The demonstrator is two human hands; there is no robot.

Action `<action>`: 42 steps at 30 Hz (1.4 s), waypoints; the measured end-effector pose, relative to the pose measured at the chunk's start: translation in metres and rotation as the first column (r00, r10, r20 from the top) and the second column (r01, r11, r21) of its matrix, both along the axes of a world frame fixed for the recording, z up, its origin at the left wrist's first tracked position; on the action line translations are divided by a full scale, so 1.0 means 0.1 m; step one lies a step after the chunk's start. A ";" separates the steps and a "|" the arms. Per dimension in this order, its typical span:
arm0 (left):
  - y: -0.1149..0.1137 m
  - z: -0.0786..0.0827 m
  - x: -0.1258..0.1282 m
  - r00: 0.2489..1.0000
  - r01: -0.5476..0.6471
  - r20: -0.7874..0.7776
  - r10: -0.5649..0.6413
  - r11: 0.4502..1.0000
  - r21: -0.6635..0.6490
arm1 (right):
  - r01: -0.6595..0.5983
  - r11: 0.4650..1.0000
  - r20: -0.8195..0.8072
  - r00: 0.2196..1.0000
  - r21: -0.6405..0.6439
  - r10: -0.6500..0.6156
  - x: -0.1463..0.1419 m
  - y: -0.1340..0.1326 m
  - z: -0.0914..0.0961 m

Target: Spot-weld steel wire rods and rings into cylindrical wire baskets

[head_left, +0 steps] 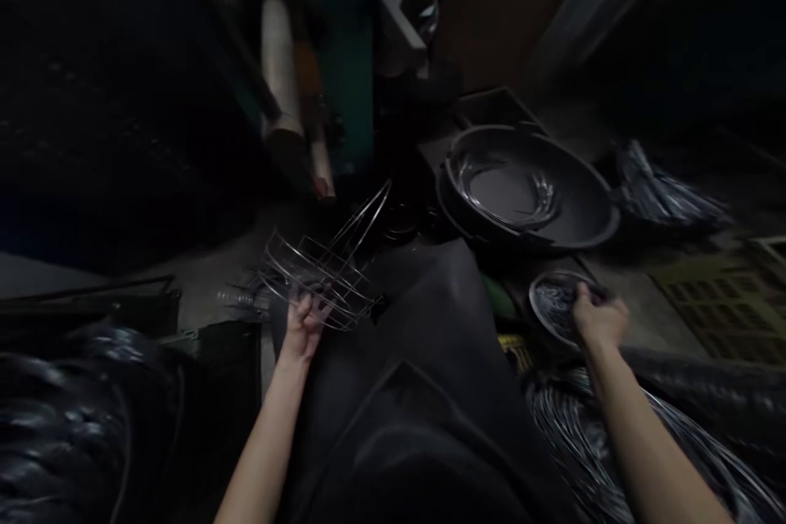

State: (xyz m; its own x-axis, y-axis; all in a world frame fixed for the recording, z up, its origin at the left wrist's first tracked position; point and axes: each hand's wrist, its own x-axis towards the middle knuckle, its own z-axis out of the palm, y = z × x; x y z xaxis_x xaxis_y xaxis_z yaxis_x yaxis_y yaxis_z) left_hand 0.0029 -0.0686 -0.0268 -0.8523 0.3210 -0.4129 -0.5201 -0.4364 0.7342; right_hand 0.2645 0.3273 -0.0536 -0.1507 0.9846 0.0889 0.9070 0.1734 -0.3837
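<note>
My left hand [304,319] is closed around the lower edge of a wire basket [332,278] made of thin bent metal rods, with a long looped handle rising to the upper right. The basket is held tilted above my lap, which a dark apron [423,319] covers. My right hand [600,319] is at the right rim of a small round bowl [556,307] full of small shiny metal pieces. Its fingers are curled in and slightly blurred, and whatever they hold is hidden.
A wide dark basin [583,188] ahead holds a ring of wire parts [512,192]. Beyond it lies a bundle of metal rods [666,192]. Coiled wire parts [577,426] lie under my right forearm, near a yellow crate [725,303]. A machine with a pale cylinder [281,65] stands ahead.
</note>
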 end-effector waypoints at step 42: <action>-0.14 0.31 -0.26 0.970 -0.165 0.176 0.166 0.986 -0.020 | -0.755 0.309 -0.812 0.495 -0.578 -0.310 -2.94 -2.11 1.35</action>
